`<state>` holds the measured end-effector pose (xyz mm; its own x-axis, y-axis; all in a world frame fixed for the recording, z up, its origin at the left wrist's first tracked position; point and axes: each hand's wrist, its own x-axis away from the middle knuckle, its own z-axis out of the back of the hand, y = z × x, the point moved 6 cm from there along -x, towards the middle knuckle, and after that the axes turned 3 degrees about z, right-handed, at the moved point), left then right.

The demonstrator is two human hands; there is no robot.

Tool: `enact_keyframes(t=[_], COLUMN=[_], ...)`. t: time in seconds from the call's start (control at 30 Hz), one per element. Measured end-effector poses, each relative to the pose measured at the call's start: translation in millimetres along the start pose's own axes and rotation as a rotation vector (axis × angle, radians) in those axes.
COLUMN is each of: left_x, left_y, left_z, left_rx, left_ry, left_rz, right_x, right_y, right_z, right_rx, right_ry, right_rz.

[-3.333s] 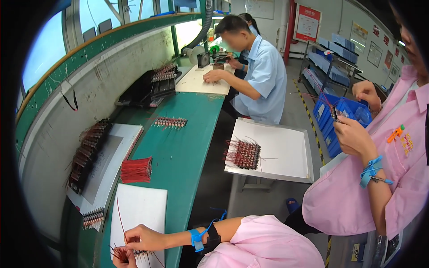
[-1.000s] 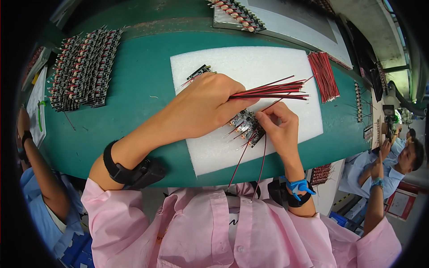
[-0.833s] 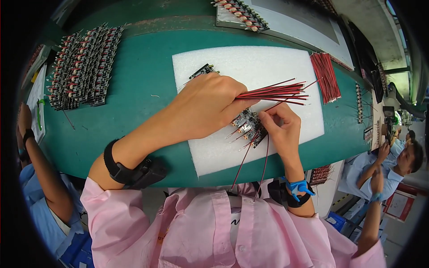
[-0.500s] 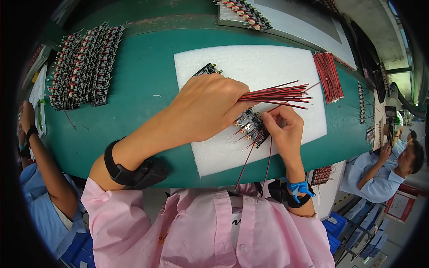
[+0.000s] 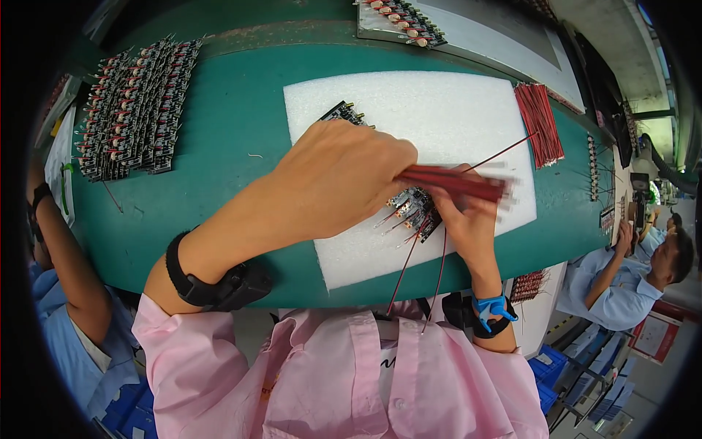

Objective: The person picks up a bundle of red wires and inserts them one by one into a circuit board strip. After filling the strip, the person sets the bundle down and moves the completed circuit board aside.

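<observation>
My left hand is closed around a bundle of dark red wires, whose free ends are smeared by motion. It reaches over a strip of circuit boards and hides the strip's middle. At the strip's lower right end, my right hand is closed in a pinch beside the boards, its fingertips partly covered by the bundle. A single red wire sticks out from those fingers toward the upper right. Two long wires hang from the boards over the table's near edge. The strip lies on a white foam sheet.
A pile of red wires lies at the foam's right edge. Rows of assembled boards cover the left of the green table. More boards rest on a metal panel at the back. Co-workers sit to the left and right.
The wire bundle in my left hand has swung down and toward me, now crossing in front of my right fingers. The single wire at my right hand points further to the upper right.
</observation>
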<state>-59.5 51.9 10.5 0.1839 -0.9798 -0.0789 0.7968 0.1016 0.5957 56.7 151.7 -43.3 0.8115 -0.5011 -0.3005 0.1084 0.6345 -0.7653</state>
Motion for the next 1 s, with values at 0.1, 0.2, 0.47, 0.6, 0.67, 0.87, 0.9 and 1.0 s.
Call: enact_keyframes(t=[0.1,0.2,0.47,0.6,0.67,0.87,0.9,1.0], left_x=[5,22,34,11,0,-12,-15,-22], left_y=[8,21,21,15,-19,-52,-52,-45], left_z=[-5,-18,-13,23,51,21,13,-6], left_rx=[-0.107,-0.198,-0.183,0.105,0.802,1.378,1.424,1.513], left_ry=[-0.158,-0.372,-0.35,-0.274,0.09,0.149,0.155,0.173], left_rz=[-0.072,-0.305,-0.355,-0.479,0.069,0.238,0.293,0.374], right_x=[-2,-4,-3,-4,-3,-2,-2,-1], right_y=[-4,-8,-22,-19,-20,-36,-41,-55], right_z=[1,1,1,3,3,2,1,1], right_rx=[0.024,0.117,0.177,0.174,0.189,0.269,0.327,0.442], right_ry=[-0.018,-0.039,-0.038,-0.064,-0.075,-0.113,-0.135,-0.183], right_rz=[0.031,0.054,0.182,0.151,0.131,0.253,0.294,0.378])
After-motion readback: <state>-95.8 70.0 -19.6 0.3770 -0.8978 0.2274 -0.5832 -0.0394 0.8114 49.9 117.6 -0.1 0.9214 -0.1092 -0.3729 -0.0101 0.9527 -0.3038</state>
